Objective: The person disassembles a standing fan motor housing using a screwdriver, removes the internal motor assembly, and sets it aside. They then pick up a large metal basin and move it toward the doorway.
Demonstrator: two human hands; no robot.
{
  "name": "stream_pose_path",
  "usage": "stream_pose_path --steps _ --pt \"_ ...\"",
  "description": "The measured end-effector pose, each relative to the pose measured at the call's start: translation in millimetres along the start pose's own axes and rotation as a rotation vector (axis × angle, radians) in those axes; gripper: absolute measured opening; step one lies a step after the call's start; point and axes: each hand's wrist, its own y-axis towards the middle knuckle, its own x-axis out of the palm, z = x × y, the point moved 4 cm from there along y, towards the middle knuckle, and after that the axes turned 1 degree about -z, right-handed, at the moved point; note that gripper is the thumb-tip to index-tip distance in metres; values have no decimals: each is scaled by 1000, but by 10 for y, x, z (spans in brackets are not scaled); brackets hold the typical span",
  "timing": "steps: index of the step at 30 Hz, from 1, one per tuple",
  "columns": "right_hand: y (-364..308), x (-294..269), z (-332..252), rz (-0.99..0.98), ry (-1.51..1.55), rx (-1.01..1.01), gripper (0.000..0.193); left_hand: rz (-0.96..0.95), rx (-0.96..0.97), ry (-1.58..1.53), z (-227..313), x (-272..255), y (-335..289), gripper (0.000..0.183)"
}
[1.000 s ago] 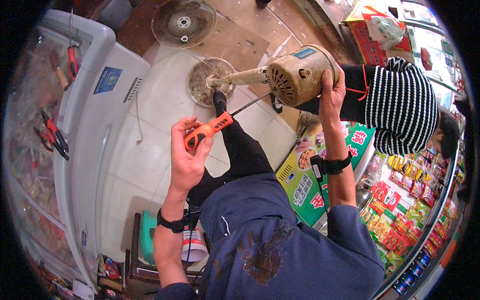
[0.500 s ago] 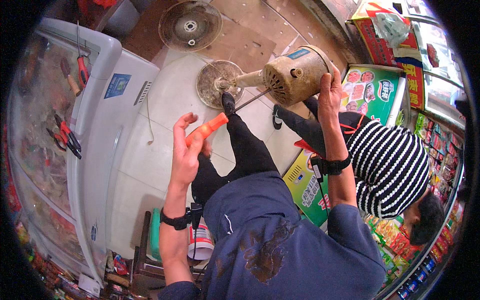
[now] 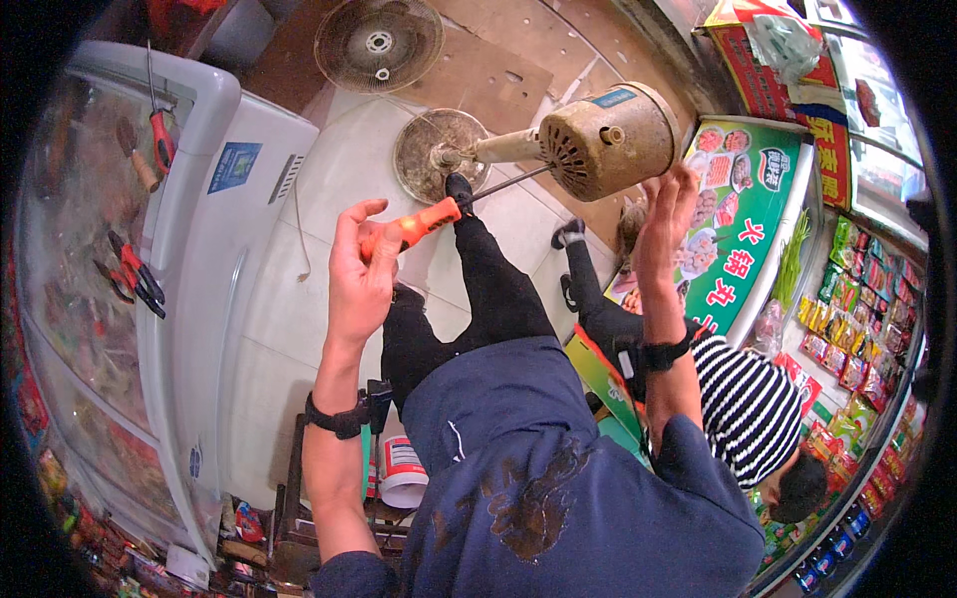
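In my left hand (image 3: pixel 361 271) is a screwdriver (image 3: pixel 431 221) with an orange handle, fingers closed round it. Its long shaft reaches the slotted end of a dirty beige fan motor housing (image 3: pixel 613 145); the tip itself is hidden. The housing tilts sideways on its stand neck (image 3: pixel 506 147), which rises from a grimy round base (image 3: pixel 417 164) by my foot. My right hand (image 3: pixel 666 224) is beside the lower right of the housing, fingers stretched out. Whether its fingertips touch the housing I cannot tell.
A round fan grille (image 3: pixel 380 45) lies on the floor beyond the base. At left stands a chest freezer (image 3: pixel 249 149) with pliers (image 3: pixel 130 271) and a red-handled screwdriver (image 3: pixel 162 140) on top. A person in a striped top (image 3: pixel 743 404) bends at right, near a green-fronted freezer (image 3: pixel 758 199).
My right hand has loosened from the housing and straightened its fingers. The housing and screwdriver have shifted slightly right. The person at right has bent lower, uncovering more of the green freezer.
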Motion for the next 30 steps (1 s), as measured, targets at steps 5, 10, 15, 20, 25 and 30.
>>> stream_pose_path --steps 5,10,15,20,25,30 --pt "-849 542 104 -628 15 509 45 -82 83 -87 53 48 -43 42" --pt "-884 1225 -86 -766 639 672 57 -143 116 -9 33 43 -87 45" --pt "-761 1341 -174 -661 808 735 39 -211 -79 -189 8 62 -83 46" --pt "-788 1344 -29 -585 852 704 25 -191 83 -124 150 41 -91 64" --pt "-820 1418 81 -485 889 724 19 -218 108 -62 179 38 -105 70" --pt "-816 1416 -99 -396 863 848 16 -168 99 34 147 45 -37 60"
